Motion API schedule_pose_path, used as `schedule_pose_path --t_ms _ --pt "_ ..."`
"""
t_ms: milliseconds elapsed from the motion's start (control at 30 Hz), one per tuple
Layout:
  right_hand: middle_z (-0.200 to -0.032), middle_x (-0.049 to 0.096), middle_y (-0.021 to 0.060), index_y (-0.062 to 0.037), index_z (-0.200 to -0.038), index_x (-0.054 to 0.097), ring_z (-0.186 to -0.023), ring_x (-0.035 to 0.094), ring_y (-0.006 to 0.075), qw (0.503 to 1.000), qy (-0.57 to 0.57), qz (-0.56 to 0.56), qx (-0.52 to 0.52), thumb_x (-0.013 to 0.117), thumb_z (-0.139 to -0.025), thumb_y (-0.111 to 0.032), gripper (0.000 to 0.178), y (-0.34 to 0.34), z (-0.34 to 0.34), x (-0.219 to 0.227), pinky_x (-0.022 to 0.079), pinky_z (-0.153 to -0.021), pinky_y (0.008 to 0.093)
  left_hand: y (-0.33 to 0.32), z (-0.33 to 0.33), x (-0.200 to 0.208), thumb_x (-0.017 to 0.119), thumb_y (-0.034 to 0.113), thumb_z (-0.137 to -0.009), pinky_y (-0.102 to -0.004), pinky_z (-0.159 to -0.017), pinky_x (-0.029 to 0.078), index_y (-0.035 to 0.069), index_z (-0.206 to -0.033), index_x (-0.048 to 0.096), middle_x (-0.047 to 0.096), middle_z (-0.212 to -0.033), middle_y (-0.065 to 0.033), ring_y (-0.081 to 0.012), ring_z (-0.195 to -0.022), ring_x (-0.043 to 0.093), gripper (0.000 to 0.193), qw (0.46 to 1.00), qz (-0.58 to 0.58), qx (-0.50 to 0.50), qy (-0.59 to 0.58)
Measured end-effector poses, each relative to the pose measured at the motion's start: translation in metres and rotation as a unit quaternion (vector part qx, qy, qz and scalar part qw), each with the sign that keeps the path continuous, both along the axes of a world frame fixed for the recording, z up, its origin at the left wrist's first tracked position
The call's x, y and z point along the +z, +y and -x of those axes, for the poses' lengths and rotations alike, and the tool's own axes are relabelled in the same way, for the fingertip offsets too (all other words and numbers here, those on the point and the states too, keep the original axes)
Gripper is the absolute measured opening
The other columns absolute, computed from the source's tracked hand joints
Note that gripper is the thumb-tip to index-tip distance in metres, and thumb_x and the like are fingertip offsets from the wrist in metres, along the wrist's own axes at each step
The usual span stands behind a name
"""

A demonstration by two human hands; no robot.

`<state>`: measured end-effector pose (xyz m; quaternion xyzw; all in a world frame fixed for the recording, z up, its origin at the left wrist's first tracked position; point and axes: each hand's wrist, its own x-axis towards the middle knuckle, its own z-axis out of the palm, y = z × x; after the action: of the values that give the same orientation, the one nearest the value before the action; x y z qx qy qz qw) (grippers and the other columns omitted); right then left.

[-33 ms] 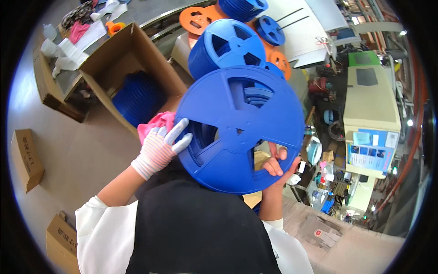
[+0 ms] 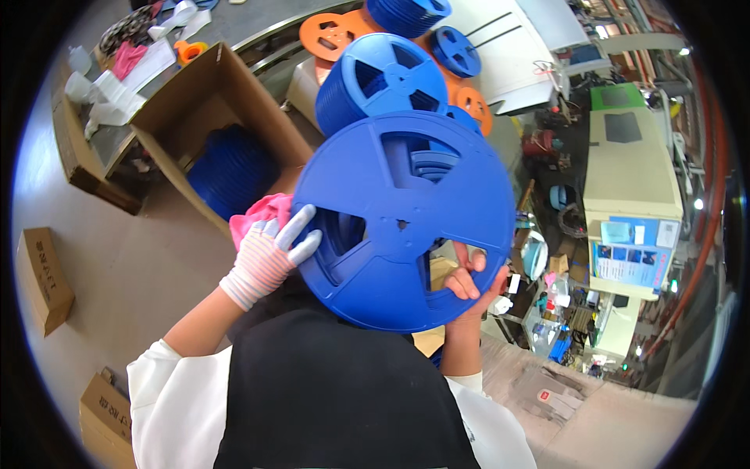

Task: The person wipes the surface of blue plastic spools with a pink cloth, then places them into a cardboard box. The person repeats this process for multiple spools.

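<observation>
A large blue plastic reel [image 2: 402,270] is held up in front of my chest, its flat face with three cutouts toward me. My left hand [image 2: 264,262], in a white and pink striped glove, grips its left rim, two fingertips on the face. A bright pink cloth [image 2: 269,208] bunches up behind those gloved fingers; how it is held is hidden. My bare right hand [image 2: 473,285] holds the lower right rim, with fingers showing through a cutout. Behind the held reel stands a stack of blue reels [image 2: 391,74].
To the left, an open cardboard box [image 2: 180,168] contains several blue reels [image 2: 234,172]. Orange reels [image 2: 328,35] and another blue stack [image 2: 406,14] lie at the back. Two cardboard boxes [image 2: 45,277] [image 2: 108,410] stand on the left floor. A beige machine [image 2: 629,168] is at the right.
The scene and the held reel sit slightly farther left in the picture. Both hands keep the same hold.
</observation>
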<state>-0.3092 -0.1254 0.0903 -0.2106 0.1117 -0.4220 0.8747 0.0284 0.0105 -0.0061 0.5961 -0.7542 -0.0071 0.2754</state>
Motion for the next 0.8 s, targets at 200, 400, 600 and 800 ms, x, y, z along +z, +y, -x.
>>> schedule_pose_path --t_ms 200,400,600,800 --pt "-0.153 0.034 0.0298 0.0035 -0.113 0.054 -0.066 0.056 0.0151 0.997 0.067 0.048 0.014 0.051 -0.098 -0.056 0.062 -0.011 0.000 0.005 0.045 -0.063 0.0309 0.003 -0.004 -0.001 0.065 0.006 -0.071 -0.0460 -0.072 0.052 0.014 -0.112 0.060 0.056 -0.132 -0.0242 -0.0383 -0.090 0.065 0.041 0.998 0.017 -0.018 0.050" --pt "-0.143 0.048 0.0280 -0.0022 -0.108 0.062 -0.078 0.061 0.0234 0.971 0.226 0.006 -0.076 0.052 -0.097 -0.057 0.056 -0.020 -0.017 0.010 0.052 -0.068 0.0375 0.024 -0.019 0.017 0.081 0.019 -0.074 -0.0385 -0.105 0.046 0.007 -0.118 0.061 0.060 -0.134 -0.0195 -0.0287 -0.126 0.058 0.050 0.707 -0.300 -0.083 0.635" --pt "-0.140 0.050 0.0260 -0.0029 -0.104 0.062 -0.075 0.060 0.0199 0.955 0.258 -0.092 -0.114 0.051 -0.098 -0.055 0.054 -0.011 -0.011 -0.014 0.052 -0.066 0.0349 0.050 -0.017 -0.007 0.090 0.019 -0.071 -0.0575 -0.110 0.042 0.011 -0.118 0.057 0.061 -0.120 -0.0104 -0.0389 -0.126 0.055 0.058 0.317 -0.151 -0.110 0.930" --pt "-0.146 0.042 0.0284 -0.0014 -0.104 0.062 -0.073 0.061 0.0173 0.953 0.257 -0.114 -0.115 0.051 -0.098 -0.054 0.054 -0.007 -0.013 -0.017 0.052 -0.064 0.0308 0.069 -0.022 -0.034 0.088 0.015 -0.070 -0.0617 -0.111 0.038 0.008 -0.118 0.056 0.057 -0.133 -0.0254 -0.0431 -0.131 0.050 0.058 0.202 -0.148 -0.104 0.963"
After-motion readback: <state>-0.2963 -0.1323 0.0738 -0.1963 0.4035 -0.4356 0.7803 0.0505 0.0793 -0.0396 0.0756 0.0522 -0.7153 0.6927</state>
